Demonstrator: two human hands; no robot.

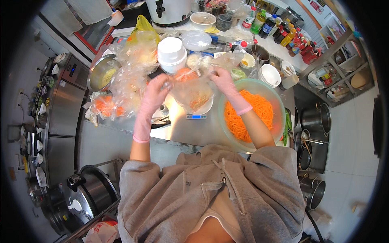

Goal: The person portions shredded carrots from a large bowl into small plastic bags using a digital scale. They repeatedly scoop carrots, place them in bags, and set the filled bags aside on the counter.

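Observation:
A clear plastic bag (pixel 190 91) is stretched between my hands, both in pink gloves. My left hand (pixel 157 88) pinches its left side. The other side is in the fingers of my right hand (pixel 224 81). Pale and orange shreds (pixel 199 100) show through the lower part of the bag. Behind it is a white bowl (pixel 207 108), partly hidden, on a small digital kitchen scale (pixel 196 117) with a lit blue display. Below my right forearm, a large translucent green basin (pixel 280 121) holds shredded carrot (pixel 246 121).
Filled plastic bags (pixel 130 79) crowd the left, near a metal bowl (pixel 91 76). White plastic containers (pixel 172 54) stand beyond my hands. Stacked white bowls (pixel 270 75) and several drink bottles (pixel 268 27) are at right. A stapler-like tool (pixel 161 120) lies near the table's front edge.

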